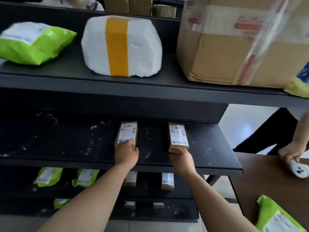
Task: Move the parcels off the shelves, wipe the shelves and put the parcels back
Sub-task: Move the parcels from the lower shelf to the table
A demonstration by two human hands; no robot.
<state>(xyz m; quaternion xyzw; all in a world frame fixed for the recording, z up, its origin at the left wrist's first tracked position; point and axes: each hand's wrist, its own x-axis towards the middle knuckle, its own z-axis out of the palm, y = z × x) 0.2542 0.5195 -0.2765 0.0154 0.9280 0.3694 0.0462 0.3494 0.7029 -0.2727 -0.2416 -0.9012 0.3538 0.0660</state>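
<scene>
Both hands are at work on the middle shelf (66, 148). The left hand (127, 153) has its fingers curled over the near end of the left carton (127, 133). The right hand (182, 158) grips the near end of the right carton (178, 136) in like manner, though how its thumb lies cannot be told. Both cartons lie flat, labels up, well apart from each other and set back from the front edge.

Assessment: a grip on the near end suits sliding each carton along the board, one per hand. White smears and specks cover the board round both cartons, so it is judged not yet wiped and the cartons due to come off. A return to the shelf cannot be ruled out.

Surroundings, left to right:
- **Upper shelf (150, 84):** it carries a green mailer (33, 42), a white parcel (122, 46) banded with yellow tape, and a large cardboard box (234, 41). Its front edge overhangs the working space, so any lift must stay low.
- **Lower shelves (100, 193):** they hold more green mailers and small cartons.
- **Bench (259, 173):** it stands at the right and bears another green mailer (275, 216).
- **Second person's hand (292, 156):** it holds a white object (299, 169) on the bench and takes up part of the likely set-down area.
</scene>
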